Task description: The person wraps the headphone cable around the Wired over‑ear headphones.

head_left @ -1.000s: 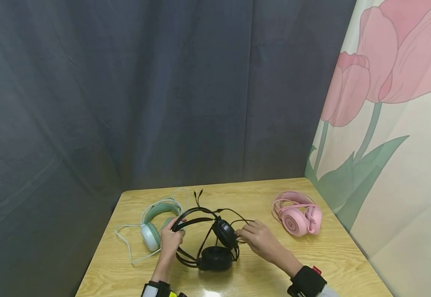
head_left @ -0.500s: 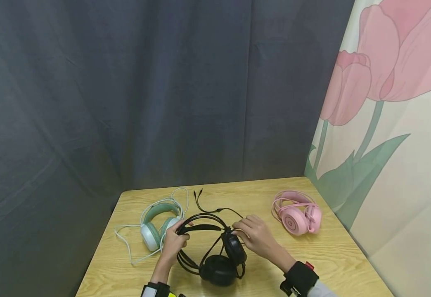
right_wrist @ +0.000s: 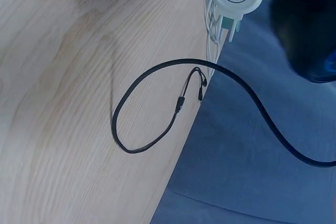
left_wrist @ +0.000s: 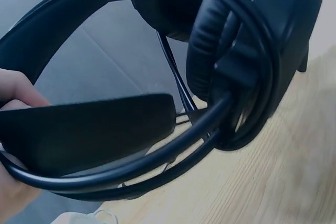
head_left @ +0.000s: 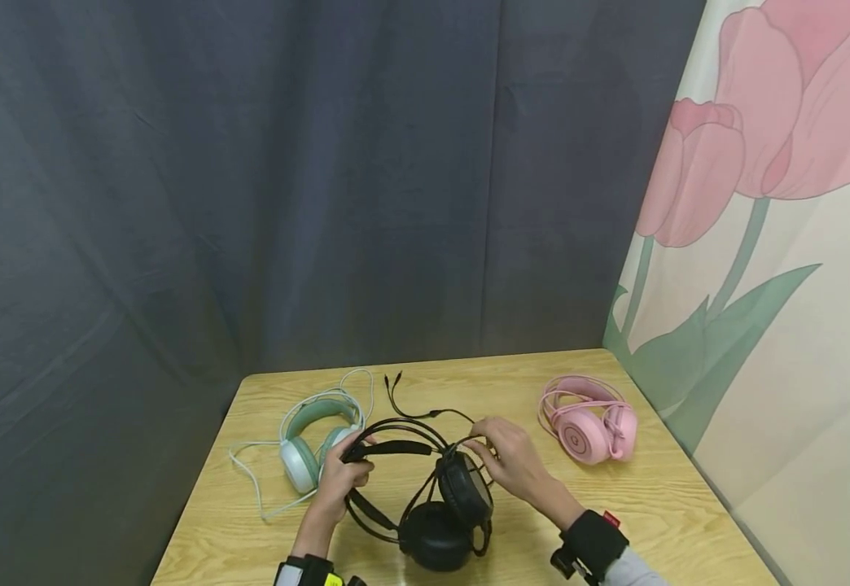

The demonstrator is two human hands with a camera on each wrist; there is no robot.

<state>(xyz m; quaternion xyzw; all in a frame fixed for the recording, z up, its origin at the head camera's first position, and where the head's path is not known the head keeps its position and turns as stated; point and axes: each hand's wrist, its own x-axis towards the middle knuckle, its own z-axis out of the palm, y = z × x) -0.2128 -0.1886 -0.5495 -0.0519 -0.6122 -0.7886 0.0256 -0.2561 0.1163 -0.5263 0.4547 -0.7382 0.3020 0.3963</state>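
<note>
My left hand (head_left: pixel 339 482) grips the padded headband of a pair of black headphones (head_left: pixel 435 535). In the left wrist view, its fingers (left_wrist: pixel 18 90) curl over the soft band pad (left_wrist: pixel 89 135), with the ear cups (left_wrist: pixel 294 19) beyond. My right hand (head_left: pixel 511 457) pinches the headphones' black cable beside the upper ear cup (head_left: pixel 462 488). From there the cable (right_wrist: pixel 181 61) loops across the right wrist view to a split end with two small plugs on the table, while that hand is nearly all outside the view.
Mint-and-white headphones (head_left: pixel 299 468) lie just left of my left hand, their white cord spread around them. Pink headphones (head_left: pixel 584 435) with their cord wrapped sit at the right of the wooden table (head_left: pixel 659 521). A dark curtain (head_left: pixel 396 203) hangs behind the back edge.
The black headphones have shifted slightly right and toward me, their ear cups turning. My right hand has shifted a little beside the upper cup, pinching the cable. The other two headphones stay put.
</note>
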